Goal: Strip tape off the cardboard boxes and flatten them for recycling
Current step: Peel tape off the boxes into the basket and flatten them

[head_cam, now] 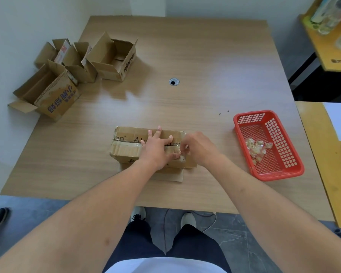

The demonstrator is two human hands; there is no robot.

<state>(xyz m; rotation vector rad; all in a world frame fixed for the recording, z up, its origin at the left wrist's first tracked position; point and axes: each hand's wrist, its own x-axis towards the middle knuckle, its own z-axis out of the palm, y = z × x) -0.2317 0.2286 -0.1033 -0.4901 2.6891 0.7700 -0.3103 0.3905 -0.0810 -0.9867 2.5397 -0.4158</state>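
While the left hand (156, 148) presses the box (126, 148) flat-fingered, the right hand (193, 146) pinches the tape (180, 151); peeling it off likely follows.

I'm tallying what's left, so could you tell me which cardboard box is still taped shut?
The box under both hands near the table's front edge; the others, far left, stand open.
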